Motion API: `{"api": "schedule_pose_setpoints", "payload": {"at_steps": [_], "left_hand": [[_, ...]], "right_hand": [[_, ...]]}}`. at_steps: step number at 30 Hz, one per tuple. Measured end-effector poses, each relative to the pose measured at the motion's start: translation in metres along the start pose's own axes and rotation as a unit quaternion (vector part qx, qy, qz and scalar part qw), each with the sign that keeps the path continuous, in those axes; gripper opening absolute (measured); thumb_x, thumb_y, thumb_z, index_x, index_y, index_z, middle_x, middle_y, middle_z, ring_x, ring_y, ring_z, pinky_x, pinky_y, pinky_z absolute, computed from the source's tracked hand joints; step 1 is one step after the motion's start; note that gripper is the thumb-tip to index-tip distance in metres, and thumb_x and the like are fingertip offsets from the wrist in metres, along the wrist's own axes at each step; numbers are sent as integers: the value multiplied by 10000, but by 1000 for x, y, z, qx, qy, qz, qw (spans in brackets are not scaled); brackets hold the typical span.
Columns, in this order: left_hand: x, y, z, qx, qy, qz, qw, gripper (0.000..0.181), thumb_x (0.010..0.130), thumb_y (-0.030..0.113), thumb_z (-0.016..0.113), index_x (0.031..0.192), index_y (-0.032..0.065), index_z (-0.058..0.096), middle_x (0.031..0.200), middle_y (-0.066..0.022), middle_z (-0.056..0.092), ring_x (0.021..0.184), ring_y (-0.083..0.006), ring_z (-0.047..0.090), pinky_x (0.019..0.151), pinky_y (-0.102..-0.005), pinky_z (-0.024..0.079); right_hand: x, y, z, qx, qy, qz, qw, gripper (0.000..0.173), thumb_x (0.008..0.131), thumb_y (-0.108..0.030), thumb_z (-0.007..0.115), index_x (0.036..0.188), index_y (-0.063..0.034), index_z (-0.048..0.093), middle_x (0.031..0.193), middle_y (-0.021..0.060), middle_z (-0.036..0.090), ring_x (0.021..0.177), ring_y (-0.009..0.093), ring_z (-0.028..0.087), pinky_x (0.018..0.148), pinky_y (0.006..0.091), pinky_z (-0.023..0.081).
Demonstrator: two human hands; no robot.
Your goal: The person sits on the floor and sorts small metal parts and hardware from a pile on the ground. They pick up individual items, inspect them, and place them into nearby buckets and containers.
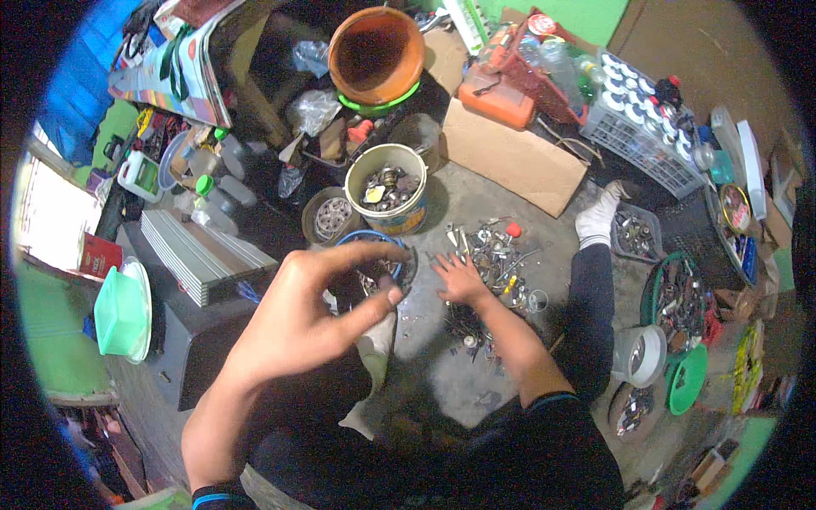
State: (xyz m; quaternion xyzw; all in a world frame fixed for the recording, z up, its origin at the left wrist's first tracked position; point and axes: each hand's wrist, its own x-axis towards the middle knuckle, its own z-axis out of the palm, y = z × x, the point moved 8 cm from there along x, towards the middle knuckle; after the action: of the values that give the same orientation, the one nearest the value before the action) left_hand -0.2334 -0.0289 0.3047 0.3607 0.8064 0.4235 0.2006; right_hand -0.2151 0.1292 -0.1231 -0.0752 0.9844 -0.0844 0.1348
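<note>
My left hand (306,312) is raised close to the camera, thumb and index finger apart, with nothing plainly held between them. Behind its fingertips is a dark round container with a blue rim (364,236), largely hidden by the hand. My right hand (460,278) is low over the concrete floor, fingers spread, holding nothing. At its fingers lies a loose pile of small metal parts (494,252), with a red cap (514,229) among them. More small parts (470,341) lie below the right wrist. A white bucket (386,156) of metal pieces stands beyond the left hand.
A cardboard box (510,156) and a grey crate of white-ended cylinders (644,143) stand at the back right. My outstretched leg ends in a white sock (596,217) beside a clear tub (637,233). At right is a green basket (676,303); a dark cabinet (217,344) stands left.
</note>
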Motion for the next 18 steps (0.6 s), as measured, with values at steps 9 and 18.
{"api": "schedule_pose_setpoints", "payload": {"at_steps": [9,18], "left_hand": [[-41,26,-10,48,123,4,991,304,831,133,653,1072,-52,633,929,-141,690,857,-153,630,797,-300,488],[-104,41,59,-38,223,14,974,193,859,103,637,982,-41,670,844,-85,694,766,-109,637,715,-263,504]], "right_hand": [[-104,20,21,-43,39,36,998,694,785,-387,670,1398,-202,404,1495,20,320,1373,293,302,1071,615,247],[-173,0,-60,126,13,125,984,664,782,-358,680,1373,-176,441,1485,80,345,1363,293,321,1046,627,294]]}}
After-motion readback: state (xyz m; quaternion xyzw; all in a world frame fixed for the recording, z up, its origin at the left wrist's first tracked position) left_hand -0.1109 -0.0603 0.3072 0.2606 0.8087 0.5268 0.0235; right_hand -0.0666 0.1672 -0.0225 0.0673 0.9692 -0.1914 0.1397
